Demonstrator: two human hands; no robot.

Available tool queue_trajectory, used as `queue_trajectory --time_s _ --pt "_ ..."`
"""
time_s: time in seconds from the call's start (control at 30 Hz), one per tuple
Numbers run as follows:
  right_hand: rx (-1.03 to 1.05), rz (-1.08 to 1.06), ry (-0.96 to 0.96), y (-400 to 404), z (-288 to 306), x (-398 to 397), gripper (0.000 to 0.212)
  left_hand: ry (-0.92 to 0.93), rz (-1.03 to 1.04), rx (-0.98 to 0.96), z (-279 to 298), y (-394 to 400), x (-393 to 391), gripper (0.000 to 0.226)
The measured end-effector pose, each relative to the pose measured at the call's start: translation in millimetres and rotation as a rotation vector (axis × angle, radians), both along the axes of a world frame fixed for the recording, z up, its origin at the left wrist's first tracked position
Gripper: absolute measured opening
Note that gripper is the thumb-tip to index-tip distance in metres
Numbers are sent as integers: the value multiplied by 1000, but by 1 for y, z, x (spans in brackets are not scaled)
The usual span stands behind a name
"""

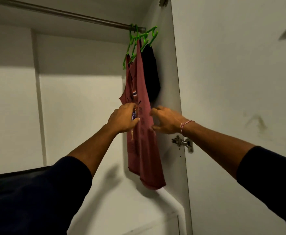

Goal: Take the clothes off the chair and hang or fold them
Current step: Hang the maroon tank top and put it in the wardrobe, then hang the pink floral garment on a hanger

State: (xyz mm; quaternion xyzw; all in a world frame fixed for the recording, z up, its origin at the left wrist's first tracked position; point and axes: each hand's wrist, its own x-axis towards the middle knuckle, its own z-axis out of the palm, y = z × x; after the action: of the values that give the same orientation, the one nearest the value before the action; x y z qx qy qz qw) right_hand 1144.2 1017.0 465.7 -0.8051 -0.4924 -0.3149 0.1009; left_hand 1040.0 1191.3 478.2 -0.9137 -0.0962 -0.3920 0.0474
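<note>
A dusty-red sleeveless printed top point(143, 133) hangs in the middle of the frame from a bright green plastic hanger point(133, 46), whose hook sits at the right end of a grey metal wardrobe rail point(67, 14) running from the upper left corner toward the centre top. Just behind the top, to its right and against the white wardrobe side panel point(169, 82), a black garment point(151, 73) hangs from a second green plastic hanger point(149, 35).

The left hand point(123, 118) reaches up from the lower left and pinches the left edge of the red top at mid-height, thumb curled toward the cloth. The right hand point(166, 120) comes in from the lower right, fingers and thumb curved toward the top's right edge; it is blurred, and I cannot tell whether it actually grips the fabric or only touches it. A red-and-white braided thread bracelet point(186, 125) circles the right wrist. Both forearms are bare below dark navy sleeves point(37, 192).

A silver metal door hinge point(182, 143) is fixed to the side panel just below the right wrist, with the open white wardrobe door point(240, 82) filling the right of the frame.
</note>
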Motion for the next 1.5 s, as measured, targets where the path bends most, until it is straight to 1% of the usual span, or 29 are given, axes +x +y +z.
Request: queue_trajectory --time_s 0.17,0.27,0.37,0.43,0.5,0.6,0.8,0.97,1.07,1.23,1.33,1.5 --pt "-25 -100 93 -62 -51 -31 58 92 -124 70 -36 -48 -1 68" --pt "-15 -166 139 -101 -84 -52 58 162 -226 86 -69 -82 -2 69" --pt "-54 -289 200 -142 -113 -72 58 231 -315 113 -106 -124 -5 65" --pt "-70 -362 238 -178 -130 -89 57 281 -380 150 -124 -160 -10 67" --pt "-57 -433 279 -221 -149 -107 56 338 -459 196 -142 -202 -15 69" --pt "-38 -544 317 -289 -173 -130 55 389 -588 234 -163 -271 -20 67" --pt "-31 -753 335 -425 -205 -183 52 463 -816 168 -207 -422 -35 64" --pt "-13 -913 416 -546 -226 -222 44 482 -962 178 -233 -544 -51 61" --pt "-6 -1012 445 -621 -239 -246 41 493 -1028 202 -243 -618 -64 56" --pt "-4 -1146 506 -735 -262 -283 51 479 -1112 254 -261 -738 -80 54" --pt "-2 -1224 542 -797 -275 -310 55 480 -1154 300 -273 -805 -92 57" --pt "13 -1348 603 -891 -295 -353 56 513 -1228 359 -299 -912 -112 64"
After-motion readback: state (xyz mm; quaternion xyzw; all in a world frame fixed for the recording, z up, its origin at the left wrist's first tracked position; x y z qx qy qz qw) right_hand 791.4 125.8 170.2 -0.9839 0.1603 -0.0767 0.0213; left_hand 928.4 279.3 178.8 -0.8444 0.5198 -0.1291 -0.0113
